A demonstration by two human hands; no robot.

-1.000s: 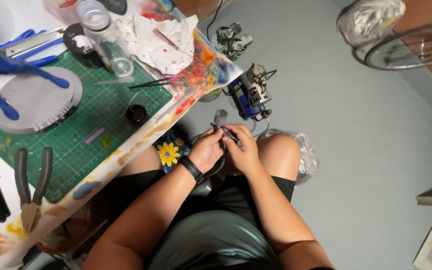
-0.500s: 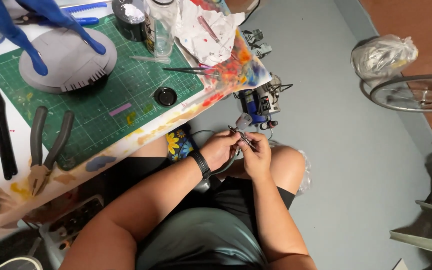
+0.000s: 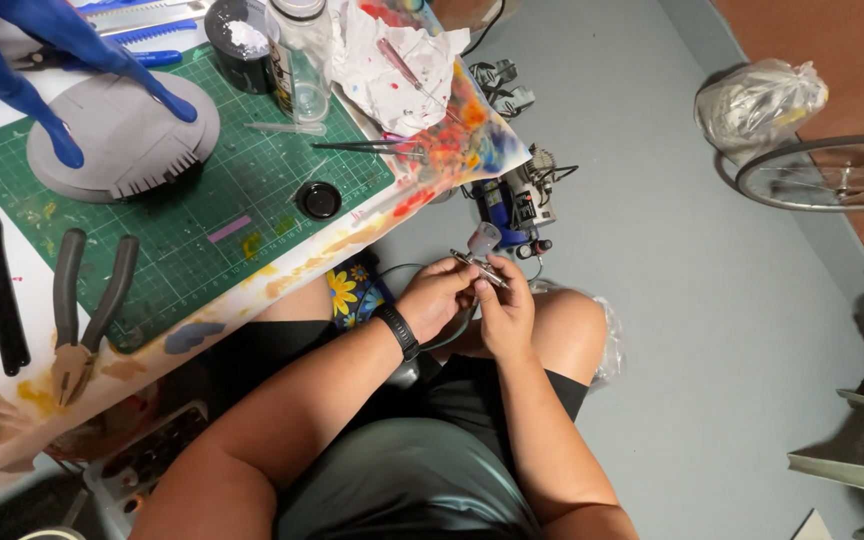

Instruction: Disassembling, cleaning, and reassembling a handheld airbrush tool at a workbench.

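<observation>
A: Over the lap, beside the tabletop (image 3: pixel 282 275) edge, a small airbrush (image 3: pixel 479 265) with a clear cup is held between both hands. The left hand (image 3: pixel 437 297) is closed around its rear, a black watch (image 3: pixel 397 331) being worn at that wrist; the right hand (image 3: pixel 507 312) is closed on its front, with the fingertips pinched at the nozzle end.

B: How is the handling best done?

A: By judgement, the body should be kept steady by the left grip while only the right fingertips are turned, and the cup should be kept upright so that nothing is spilled. The hose (image 3: pixel 402 270) looped beneath should be left slack. The work should be kept over the lap, so that a dropped small part is caught.

B: And what is counted in this one head view?

A: One airbrush and two hands are seen. On the green cutting mat (image 3: pixel 202 190), one grey round base (image 3: pixel 122 135) carrying blue figure legs (image 3: pixel 32 45), one black cap (image 3: pixel 319 200), one clear bottle (image 3: pixel 300 55) and one paint-stained paper (image 3: pixel 402 60) are counted. One pair of pliers (image 3: pixel 82 320) lies at the mat's edge. On the floor, one blue compressor (image 3: pixel 512 205) stands just beside the knee, and one wheel (image 3: pixel 832 170) is seen far right.
</observation>
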